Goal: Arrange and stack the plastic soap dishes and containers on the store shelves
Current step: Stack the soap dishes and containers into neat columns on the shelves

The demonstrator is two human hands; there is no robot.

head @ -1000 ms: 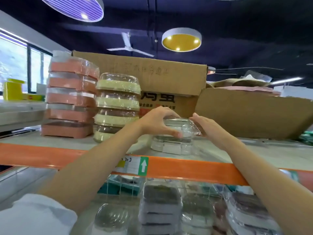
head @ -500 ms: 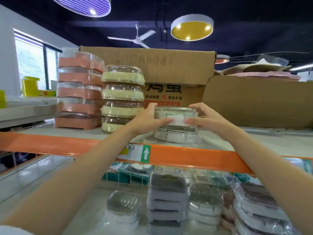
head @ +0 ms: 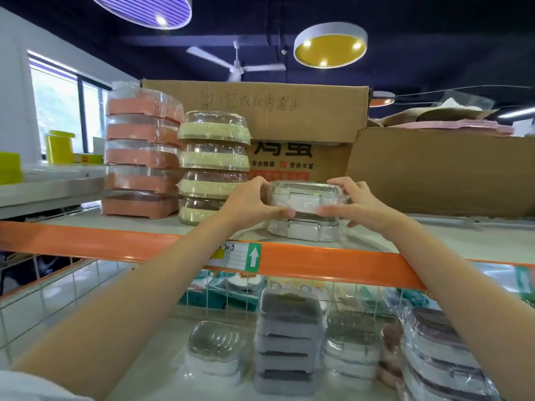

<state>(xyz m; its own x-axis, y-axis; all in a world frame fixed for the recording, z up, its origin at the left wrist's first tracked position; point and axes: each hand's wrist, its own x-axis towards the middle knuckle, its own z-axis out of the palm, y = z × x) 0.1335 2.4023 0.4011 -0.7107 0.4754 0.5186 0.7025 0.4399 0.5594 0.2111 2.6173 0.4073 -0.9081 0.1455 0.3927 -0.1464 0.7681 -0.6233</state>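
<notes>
Fingers of the left hand (head: 250,205) and right hand (head: 351,205) clamp a wrapped white soap dish (head: 302,196), best lowered squarely onto its twin (head: 304,230).

Your bare forearms reach up and forward, converging. Your left hand (head: 249,205) and right hand (head: 357,205) face each other, fingers curled inward, thumbs nearest you, gripping one wrapped white soap dish (head: 304,195) between them.

Cardboard box (head: 289,125) — handwritten "完成任务道", printed "安全健康"; shelf label (head: 241,256) — white arrow.
</notes>
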